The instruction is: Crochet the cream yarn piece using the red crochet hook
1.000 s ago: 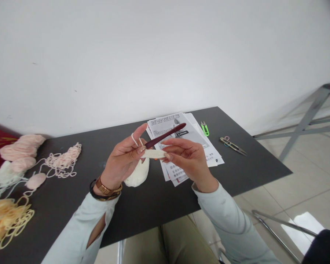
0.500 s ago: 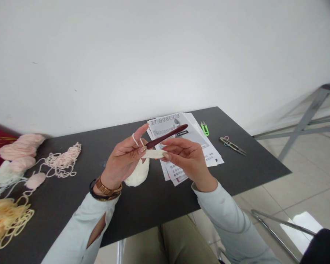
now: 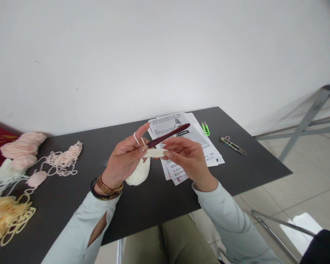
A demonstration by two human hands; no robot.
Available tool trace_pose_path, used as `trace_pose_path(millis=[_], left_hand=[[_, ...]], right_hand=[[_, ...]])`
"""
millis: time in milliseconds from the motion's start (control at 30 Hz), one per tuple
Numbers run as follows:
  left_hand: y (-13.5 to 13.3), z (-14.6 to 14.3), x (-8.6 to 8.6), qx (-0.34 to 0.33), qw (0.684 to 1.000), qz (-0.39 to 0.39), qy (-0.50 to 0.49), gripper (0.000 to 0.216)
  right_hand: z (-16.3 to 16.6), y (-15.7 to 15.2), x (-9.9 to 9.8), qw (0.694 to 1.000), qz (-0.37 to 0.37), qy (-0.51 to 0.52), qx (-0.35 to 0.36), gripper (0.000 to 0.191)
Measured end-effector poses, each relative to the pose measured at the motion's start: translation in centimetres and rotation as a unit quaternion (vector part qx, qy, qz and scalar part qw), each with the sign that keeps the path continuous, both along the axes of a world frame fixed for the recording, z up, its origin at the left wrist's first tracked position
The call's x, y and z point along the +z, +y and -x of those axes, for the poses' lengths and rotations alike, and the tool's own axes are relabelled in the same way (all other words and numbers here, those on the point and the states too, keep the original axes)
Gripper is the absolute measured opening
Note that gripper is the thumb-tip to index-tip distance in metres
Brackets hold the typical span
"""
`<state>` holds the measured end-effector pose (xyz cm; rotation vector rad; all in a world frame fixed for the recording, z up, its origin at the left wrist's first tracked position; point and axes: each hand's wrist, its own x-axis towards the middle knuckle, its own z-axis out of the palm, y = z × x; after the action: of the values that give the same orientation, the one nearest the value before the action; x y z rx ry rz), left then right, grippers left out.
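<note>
A narrow cream crocheted strip (image 3: 155, 153) is stretched level between my two hands above the table. My left hand (image 3: 126, 157) pinches its left end between thumb and fingers, with white yarn (image 3: 137, 139) looped over the raised index finger. A dark red crochet hook (image 3: 169, 135) slants up to the right from the left thumb tip; its hook end is hidden at the left fingers. My right hand (image 3: 188, 156) pinches the strip's right end, its other fingers curled just below the hook's handle. Behind the left hand, a cream ball of yarn (image 3: 138, 173) rests on the table.
Printed sheets (image 3: 209, 148) lie behind the hands on the dark table (image 3: 244, 172). Green thread snips (image 3: 205, 128) and metal thread snips (image 3: 233, 145) are to the right. Pink yarn (image 3: 64, 159) and yellow yarn (image 3: 11, 218) spread over the left side. A white wall (image 3: 154, 55) stands behind.
The view has shifted very slightly. Both hands keep their hold on the strip, and the hook stays at nearly the same slant.
</note>
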<state>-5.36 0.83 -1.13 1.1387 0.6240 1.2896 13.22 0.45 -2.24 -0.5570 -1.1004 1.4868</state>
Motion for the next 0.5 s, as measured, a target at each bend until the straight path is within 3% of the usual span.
trace_pose_path(millis=[500], left_hand=[[-0.11, -0.15, -0.04, -0.009, 1.000, -0.009, 0.001, 0.048]], right_hand=[[0.16, -0.07, -0.16, 1.000, -0.001, -0.019, -0.002, 0.025]])
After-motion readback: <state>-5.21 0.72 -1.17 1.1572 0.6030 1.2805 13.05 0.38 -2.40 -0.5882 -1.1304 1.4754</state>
